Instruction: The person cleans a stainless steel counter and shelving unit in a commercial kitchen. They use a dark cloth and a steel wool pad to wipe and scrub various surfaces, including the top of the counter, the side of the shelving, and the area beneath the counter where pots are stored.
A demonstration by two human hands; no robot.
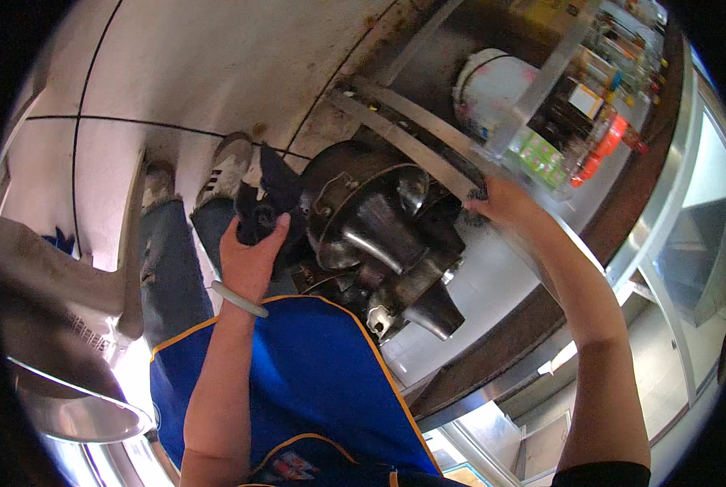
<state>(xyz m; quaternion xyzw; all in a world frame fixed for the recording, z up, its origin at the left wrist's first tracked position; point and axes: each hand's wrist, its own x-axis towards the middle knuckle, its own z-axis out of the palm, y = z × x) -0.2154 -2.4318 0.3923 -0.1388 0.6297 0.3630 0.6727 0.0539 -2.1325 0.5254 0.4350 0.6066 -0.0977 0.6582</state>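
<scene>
My left hand (247, 259), with a pale bangle at its wrist, grips a dark knob-like part (262, 216) beside a bulky, dark metal machine (369, 219). The machine's rounded housing and tapered spouts lie just right of that hand. My right hand (500, 201) is at the end of a metal frame bar (411, 146), its fingers curled at the bar's edge; whether they close around it cannot be told. A blue apron (314, 377) with orange edging covers my lap.
A metal shelf or counter (521, 115) at the upper right holds a round floral container (491, 85), a green packet (539, 158) and orange items (600, 149). A grey plastic chair or stool (65, 268) and a large metal bowl (83, 414) stand at left. Tiled floor (174, 67) lies above.
</scene>
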